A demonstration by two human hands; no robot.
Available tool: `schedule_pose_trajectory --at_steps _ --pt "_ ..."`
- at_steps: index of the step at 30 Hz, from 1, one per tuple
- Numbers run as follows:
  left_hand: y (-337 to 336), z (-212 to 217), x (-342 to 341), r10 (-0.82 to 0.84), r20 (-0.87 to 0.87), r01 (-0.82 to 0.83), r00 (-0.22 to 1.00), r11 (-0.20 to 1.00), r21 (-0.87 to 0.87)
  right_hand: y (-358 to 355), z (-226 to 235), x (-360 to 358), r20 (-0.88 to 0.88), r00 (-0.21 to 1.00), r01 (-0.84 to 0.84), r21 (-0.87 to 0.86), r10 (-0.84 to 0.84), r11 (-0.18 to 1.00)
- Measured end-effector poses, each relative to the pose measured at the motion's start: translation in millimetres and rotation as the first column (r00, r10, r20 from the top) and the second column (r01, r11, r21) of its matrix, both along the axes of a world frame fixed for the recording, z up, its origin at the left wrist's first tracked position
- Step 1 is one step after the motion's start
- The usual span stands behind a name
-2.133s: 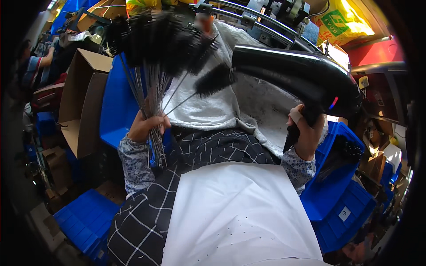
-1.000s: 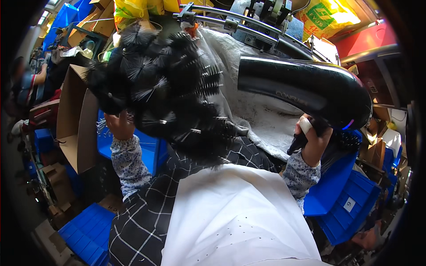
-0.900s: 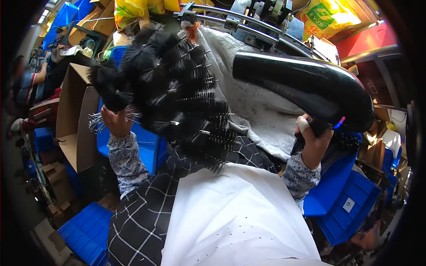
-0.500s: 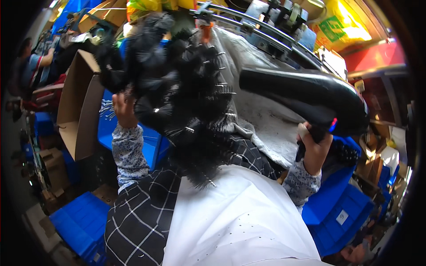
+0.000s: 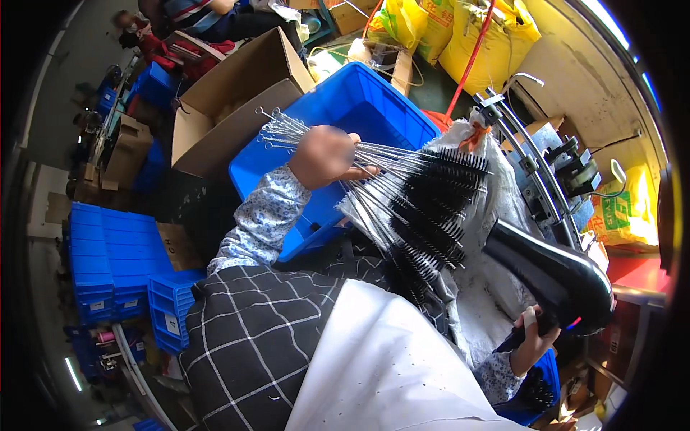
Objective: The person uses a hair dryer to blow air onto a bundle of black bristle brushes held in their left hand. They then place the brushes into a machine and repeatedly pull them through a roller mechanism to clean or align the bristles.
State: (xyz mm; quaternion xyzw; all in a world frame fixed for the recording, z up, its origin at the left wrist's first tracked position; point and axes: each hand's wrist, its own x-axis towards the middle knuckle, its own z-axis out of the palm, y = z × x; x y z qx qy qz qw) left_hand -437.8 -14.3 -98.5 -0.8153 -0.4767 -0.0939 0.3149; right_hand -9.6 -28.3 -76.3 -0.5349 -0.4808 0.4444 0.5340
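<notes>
My left hand [image 5: 325, 154] is closed around a bundle of tube brushes [image 5: 447, 197]. Twisted wire stems pass through the fist, their small loop ends sticking out on the left and the black bristle heads fanned out to the right. Below and right of the bristles is a black hair dryer [image 5: 557, 280], its handle gripped by my right hand [image 5: 535, 339]. The nozzle points up and left toward the bristle heads, a little apart from them. A small red light shows near the handle. A whitish cloth [image 5: 478, 302] lies beneath the brushes and the nozzle.
Under my left hand stands a blue bin [image 5: 251, 172], with an open cardboard box [image 5: 248, 79] beyond it. A curved metal rail [image 5: 535, 169] with clamps rises at the right. Stacked blue crates [image 5: 115, 251] stand at the left. Yellow bags [image 5: 489, 47] sit at the back.
The brushes have swung from an upright, bristle-facing bunch to lying sideways with stems showing. The view has shifted, and the dryer appears lower and farther right, still in my right hand.
</notes>
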Motion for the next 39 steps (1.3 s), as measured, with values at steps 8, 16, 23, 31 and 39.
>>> schedule_pose_trajectory --at_steps 8,16,23,31,39 --pt "-5 -27 -5 0.228 0.525 -0.022 0.820 0.929 -0.369 -9 -13 0 -0.080 0.964 0.249 -0.067 -0.254 0.966" --pt "-18 -11 36 0.778 0.555 0.807 -0.295 0.513 -0.291 -4 1 -21 0.080 0.978 0.187 0.078 -0.193 0.979" --pt "-15 -27 67 0.779 0.511 0.923 -0.363 0.374 0.085 3 19 -32 0.093 0.962 0.245 0.116 -0.256 0.963" --pt "0 -59 93 0.908 0.221 0.699 -0.356 0.102 0.707 -17 27 4 -0.016 0.986 0.167 0.053 -0.167 0.984" --pt "20 -39 129 0.907 0.228 0.821 -0.355 0.185 0.541 -13 16 55 -0.143 0.967 0.238 0.183 -0.213 0.954"
